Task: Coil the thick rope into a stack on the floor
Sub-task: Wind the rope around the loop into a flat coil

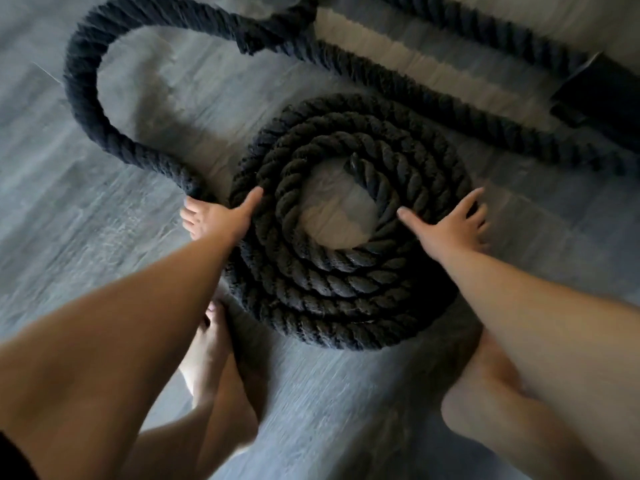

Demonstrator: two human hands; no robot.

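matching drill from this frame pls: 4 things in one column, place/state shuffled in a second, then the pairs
Things:
1. left hand
2. right hand
3. rope end
4. loose rope loop

Places/states:
A. uncoiled on the floor, far left
B. spread open on the coil's right side
C. inside the coil's central hole
D. flat on the coil's left edge

Pairs: 1-D, 2-B, 3-C, 4-A
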